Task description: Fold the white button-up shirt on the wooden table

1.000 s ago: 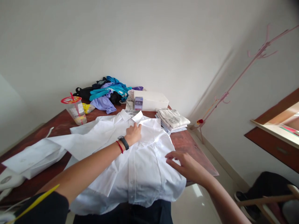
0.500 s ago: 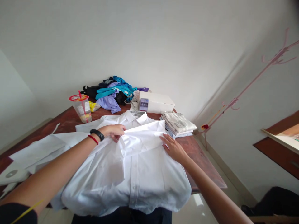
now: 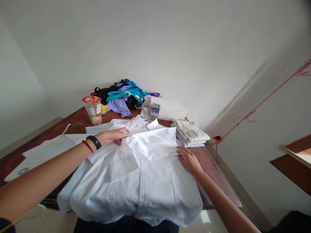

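Note:
A white button-up shirt lies front up, its collar pointing to the far side and its hem hanging over the near table edge. One side with its sleeve is folded across the chest. My left hand, with a black band and a red cord at the wrist, hovers at the left end of that fold; its fingers are loosely bent and apart from the cloth. At the right edge of the shirt, my right hand has its fingertips closed on the cloth below the fold.
On the reddish-brown table stand a lidded cup with a straw and a white box. A heap of clothes lies at the back. Folded clothes are stacked at right. A pink coat stand leans into view.
My left hand has loosened from the folded cloth and lifted slightly. My right hand has moved from the fold's surface to the shirt's right edge. The view has shifted a little left.

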Tool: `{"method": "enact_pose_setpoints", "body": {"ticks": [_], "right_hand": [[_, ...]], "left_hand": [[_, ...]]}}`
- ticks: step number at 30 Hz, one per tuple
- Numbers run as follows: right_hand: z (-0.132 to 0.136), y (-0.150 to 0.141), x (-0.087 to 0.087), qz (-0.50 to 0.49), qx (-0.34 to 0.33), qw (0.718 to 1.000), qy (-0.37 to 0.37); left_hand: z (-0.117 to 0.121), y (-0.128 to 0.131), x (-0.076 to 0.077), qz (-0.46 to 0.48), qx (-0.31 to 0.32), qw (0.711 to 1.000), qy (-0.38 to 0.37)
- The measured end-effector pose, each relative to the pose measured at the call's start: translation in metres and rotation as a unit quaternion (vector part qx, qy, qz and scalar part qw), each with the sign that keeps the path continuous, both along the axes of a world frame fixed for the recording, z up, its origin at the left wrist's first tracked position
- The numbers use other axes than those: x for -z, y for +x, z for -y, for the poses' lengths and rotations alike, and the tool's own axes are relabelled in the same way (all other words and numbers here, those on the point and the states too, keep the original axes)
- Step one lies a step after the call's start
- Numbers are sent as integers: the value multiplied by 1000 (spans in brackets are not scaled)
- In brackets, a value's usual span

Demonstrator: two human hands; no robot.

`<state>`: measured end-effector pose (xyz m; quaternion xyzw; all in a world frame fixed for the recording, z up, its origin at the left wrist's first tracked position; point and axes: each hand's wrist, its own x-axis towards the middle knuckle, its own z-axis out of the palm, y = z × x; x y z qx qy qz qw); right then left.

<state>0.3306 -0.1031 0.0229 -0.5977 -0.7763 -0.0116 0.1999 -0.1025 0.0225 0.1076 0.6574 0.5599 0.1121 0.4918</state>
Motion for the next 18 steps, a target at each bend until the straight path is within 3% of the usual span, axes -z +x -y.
{"method": "enact_pose_setpoints", "body": {"ticks": [2, 4, 6, 8, 10, 12, 15, 18], "right_hand": [[1, 2, 1, -23, 8, 1000, 0], [0, 3, 2, -56, 24, 998, -7], [-3, 5, 4, -105, 48, 993, -9], [-7, 8, 7, -160, 69, 985, -5], [-10, 11, 10, -204, 84, 975, -1], [-11, 14, 12, -225, 98, 969, -4], [-10, 18, 12, -218, 121, 968, -8], [-8, 22, 10, -195, 142, 970, -6]], "left_hand": [[11, 1, 2, 3, 10, 999, 48], [26, 5, -2, -15, 38, 984, 173], [45, 9, -10, -42, 114, 946, 301], [64, 12, -15, -63, 227, 900, 367], [79, 12, -14, -82, 324, 863, 378], [87, 9, -7, -104, 364, 847, 373], [83, 1, 1, -132, 341, 854, 371], [69, -11, -12, -118, 329, 873, 341]]}}
